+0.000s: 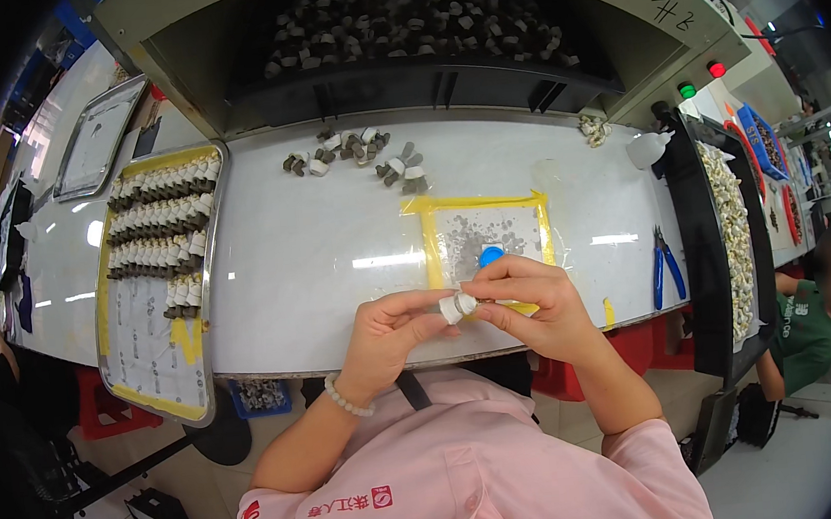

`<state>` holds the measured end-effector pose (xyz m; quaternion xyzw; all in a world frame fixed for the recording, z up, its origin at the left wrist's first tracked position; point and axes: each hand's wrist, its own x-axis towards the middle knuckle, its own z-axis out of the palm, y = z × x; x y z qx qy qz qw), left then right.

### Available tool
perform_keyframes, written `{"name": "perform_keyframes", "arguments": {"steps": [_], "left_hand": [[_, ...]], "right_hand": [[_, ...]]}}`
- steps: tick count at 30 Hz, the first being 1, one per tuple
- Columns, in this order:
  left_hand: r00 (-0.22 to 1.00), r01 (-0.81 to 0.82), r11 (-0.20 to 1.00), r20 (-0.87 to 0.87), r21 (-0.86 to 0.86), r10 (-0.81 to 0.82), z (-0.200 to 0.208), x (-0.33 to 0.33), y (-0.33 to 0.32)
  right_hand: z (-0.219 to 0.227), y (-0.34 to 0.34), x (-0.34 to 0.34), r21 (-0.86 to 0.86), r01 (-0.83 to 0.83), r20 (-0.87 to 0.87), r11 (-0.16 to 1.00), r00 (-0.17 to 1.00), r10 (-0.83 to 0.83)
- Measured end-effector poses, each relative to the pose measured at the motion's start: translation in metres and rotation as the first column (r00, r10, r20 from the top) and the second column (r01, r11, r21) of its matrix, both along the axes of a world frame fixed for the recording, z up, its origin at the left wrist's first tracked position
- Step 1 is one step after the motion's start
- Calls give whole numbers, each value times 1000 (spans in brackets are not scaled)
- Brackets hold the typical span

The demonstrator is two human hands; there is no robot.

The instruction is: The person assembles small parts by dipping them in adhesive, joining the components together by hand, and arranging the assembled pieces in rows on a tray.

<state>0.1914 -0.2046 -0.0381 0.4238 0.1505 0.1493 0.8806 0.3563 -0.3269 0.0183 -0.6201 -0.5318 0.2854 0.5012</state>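
Over the table [286,289], a white part [454,308] is being pinched by the left hand [384,332] and right hand [543,312], both turned inward; its long axis is being held roughly sideways, wide end facing left.

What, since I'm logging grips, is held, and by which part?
A white piece, held by left fingers at its left side, right fingers at its right end.

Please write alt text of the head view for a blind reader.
A person's bare left hand and right hand hold a small white cylindrical part at a glossy white table. At left lies a yellow-edged metal tray with rows of white-and-grey parts; at right, blue-handled pliers.
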Motion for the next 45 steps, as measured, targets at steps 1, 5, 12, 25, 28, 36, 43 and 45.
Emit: {"name": "perform_keyframes", "arguments": {"steps": [1,5,12,25,28,36,43,45], "left_hand": [[999,-12,1000,-30,28,13,-2,-1,-1],[999,-20,997,-33,79,23,-3,-2,-4],[998,-45,993,-43,109,50,-9,0,-4],[947,-293,955,-119,53,298,26,-24,25],[933,-337,941,-121,35,339,26,-31,26],[919,-370,927,-117,67,376,32,-43,28],[903,-407,907,-108,105,417,36,-58,39],[865,-468,864,-101,187,491,39,-73,46]], "right_hand": [[-1,0,0,-4,2,18,1000,1000,-2],[-3,2,-2,-31,-5,34,1000,999,6],[-10,0,0,-43,7,35,999,999,-5],[-32,-2,174,4,685,513,728,624,-590],[-41,2,216,5,802,714,598,416,-563],[-50,-4,213,-44,692,691,721,542,-478],[-44,-18,149,-194,520,352,832,828,-436],[-40,-23,133,-260,462,270,848,878,-396]]}}
